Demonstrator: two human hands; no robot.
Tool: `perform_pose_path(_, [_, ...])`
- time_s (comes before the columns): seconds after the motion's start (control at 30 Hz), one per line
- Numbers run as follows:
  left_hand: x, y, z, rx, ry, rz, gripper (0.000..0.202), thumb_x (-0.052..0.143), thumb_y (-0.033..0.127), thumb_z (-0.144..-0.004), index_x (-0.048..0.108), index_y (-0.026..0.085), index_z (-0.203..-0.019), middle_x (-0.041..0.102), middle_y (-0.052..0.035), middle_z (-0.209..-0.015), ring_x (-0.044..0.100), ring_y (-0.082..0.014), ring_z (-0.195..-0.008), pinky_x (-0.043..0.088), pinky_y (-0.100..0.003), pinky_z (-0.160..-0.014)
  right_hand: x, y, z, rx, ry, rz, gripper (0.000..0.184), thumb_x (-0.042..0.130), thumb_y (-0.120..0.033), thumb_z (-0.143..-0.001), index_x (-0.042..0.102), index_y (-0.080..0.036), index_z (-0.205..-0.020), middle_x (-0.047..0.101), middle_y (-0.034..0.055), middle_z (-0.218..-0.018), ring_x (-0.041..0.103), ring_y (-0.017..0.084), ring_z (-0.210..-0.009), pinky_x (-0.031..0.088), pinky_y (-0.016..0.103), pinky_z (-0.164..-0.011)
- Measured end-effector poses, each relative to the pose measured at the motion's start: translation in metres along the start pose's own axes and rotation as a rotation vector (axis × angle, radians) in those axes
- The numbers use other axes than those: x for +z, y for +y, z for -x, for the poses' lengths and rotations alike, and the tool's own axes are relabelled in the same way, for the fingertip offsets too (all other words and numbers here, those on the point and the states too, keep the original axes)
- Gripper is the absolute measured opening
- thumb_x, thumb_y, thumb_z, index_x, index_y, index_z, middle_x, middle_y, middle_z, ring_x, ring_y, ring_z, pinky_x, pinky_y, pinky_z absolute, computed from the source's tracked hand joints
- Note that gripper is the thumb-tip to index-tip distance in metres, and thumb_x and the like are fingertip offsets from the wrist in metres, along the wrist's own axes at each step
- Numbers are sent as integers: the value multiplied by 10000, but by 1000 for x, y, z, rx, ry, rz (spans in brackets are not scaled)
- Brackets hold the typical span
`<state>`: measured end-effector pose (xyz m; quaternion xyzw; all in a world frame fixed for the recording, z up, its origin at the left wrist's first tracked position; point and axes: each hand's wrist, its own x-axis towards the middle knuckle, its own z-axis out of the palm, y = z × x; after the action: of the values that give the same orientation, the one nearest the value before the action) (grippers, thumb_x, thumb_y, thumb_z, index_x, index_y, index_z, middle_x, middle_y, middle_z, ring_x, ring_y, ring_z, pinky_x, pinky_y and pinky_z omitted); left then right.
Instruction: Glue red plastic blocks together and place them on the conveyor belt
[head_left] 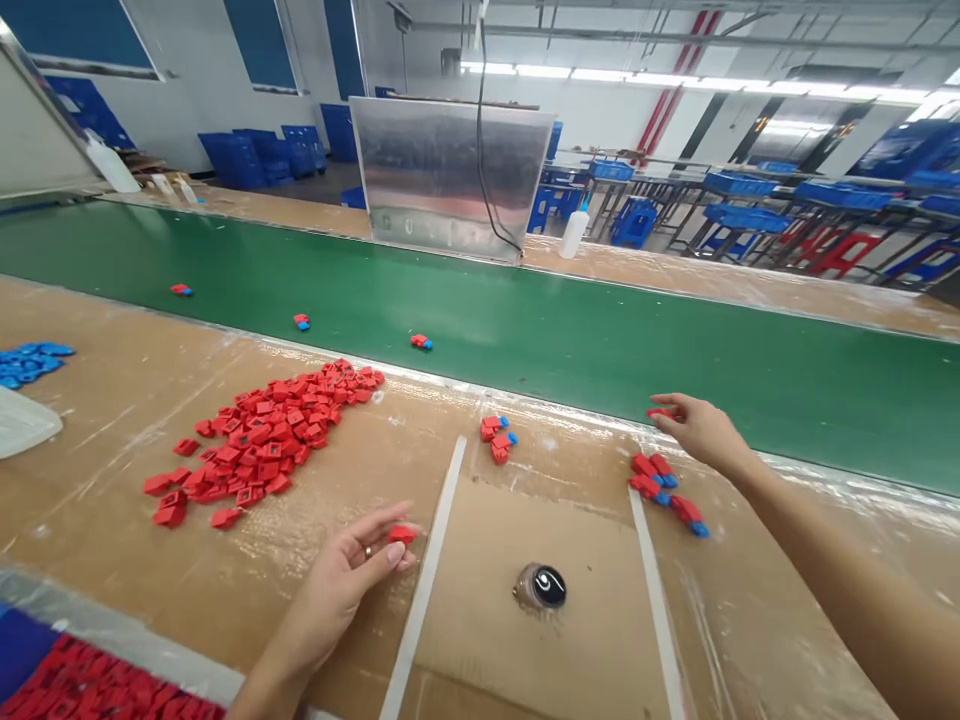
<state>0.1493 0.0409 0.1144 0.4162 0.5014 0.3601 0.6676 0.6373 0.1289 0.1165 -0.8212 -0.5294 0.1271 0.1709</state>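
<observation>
My left hand [341, 570] is at the lower middle of the view, with a gold ring on one finger and a small red plastic part [402, 534] pinched in its fingertips. Farther right, my right hand [697, 430] reaches toward the belt edge, pinching a second red part [660, 412]. Just below it lie several red-and-blue plastic parts [664, 488]. A small group of similar parts [496, 437] sits between my hands. To the left of my left hand spreads a large pile of red plastic parts [262, 440].
A green conveyor belt [480, 330] runs across the view, carrying several red-and-blue parts. Two white strips [424, 580] lie on the cardboard-covered bench [465, 570], beside a round black object [544, 587]. Blue parts [30, 362] lie far left. A metal sheet [450, 175] stands beyond the belt.
</observation>
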Motion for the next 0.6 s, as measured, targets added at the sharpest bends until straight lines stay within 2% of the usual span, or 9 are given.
perform_pose_path(0.07, [1, -2, 1, 37, -85, -19, 408, 735, 312, -804, 604, 220, -1179, 737, -58, -1032, 680, -170, -846, 546, -325, -848, -4, 2, 48, -63, -30, -74, 412, 556, -312, -846, 627, -136, -1212, 722, 99, -984, 674, 258, -872, 512, 356, -774])
perform_pose_path(0.17, [-3, -1, 6, 80, -201, -110, 223, 741, 292, -798, 629, 198, -967, 747, -49, -937, 675, -184, -883, 528, -301, -832, -4, 3, 125, -171, -116, -286, 464, 578, -470, -838, 649, -174, -1188, 715, 92, -1066, 681, 270, -940, 546, 354, -801])
perform_pose_path(0.23, [-5, -2, 12, 104, -207, -193, 186, 745, 301, -795, 664, 180, -911, 748, -55, -912, 666, -182, -894, 509, -267, -822, -1, 3, 174, -184, -148, -452, 474, 635, -527, -809, 680, -183, -1132, 717, 107, -1065, 680, 294, -966, 557, 383, -834])
perform_pose_path(0.33, [1, -9, 22, 112, -137, -205, 227, 706, 350, -825, 714, 179, -974, 737, -56, -919, 651, -168, -845, 510, -260, -796, 8, -2, 230, -113, -155, -656, 454, 694, -525, -791, 697, -192, -1099, 717, 119, -1069, 676, 301, -1001, 558, 407, -879])
perform_pose_path(0.4, [12, -19, 28, 110, -130, -167, 245, 678, 367, -843, 727, 182, -997, 715, -41, -863, 632, -146, -750, 517, -254, -734, 18, -9, 255, -63, -154, -763, 446, 706, -515, -794, 697, -196, -1105, 715, 123, -1077, 676, 300, -1010, 563, 414, -880])
perform_pose_path(0.47, [28, -30, 34, 130, -174, -119, 248, 676, 375, -841, 740, 176, -975, 670, -27, -818, 592, -126, -671, 498, -229, -625, 29, -18, 269, -38, -143, -831, 442, 704, -511, -804, 695, -193, -1111, 720, 129, -1057, 683, 300, -993, 576, 420, -855])
perform_pose_path(0.53, [43, -41, 38, 141, -201, -65, 257, 689, 384, -828, 745, 169, -956, 631, -18, -794, 555, -112, -641, 455, -203, -542, 37, -28, 275, -43, -133, -864, 438, 690, -502, -825, 684, -183, -1127, 722, 134, -1046, 684, 296, -990, 579, 423, -848])
perform_pose_path(0.6, [56, -51, 40, 115, -190, -20, 273, 707, 386, -815, 738, 164, -970, 626, -14, -781, 534, -102, -635, 432, -189, -530, 43, -38, 274, -91, -115, -854, 428, 663, -485, -857, 664, -178, -1155, 718, 131, -1059, 681, 281, -1000, 572, 420, -862])
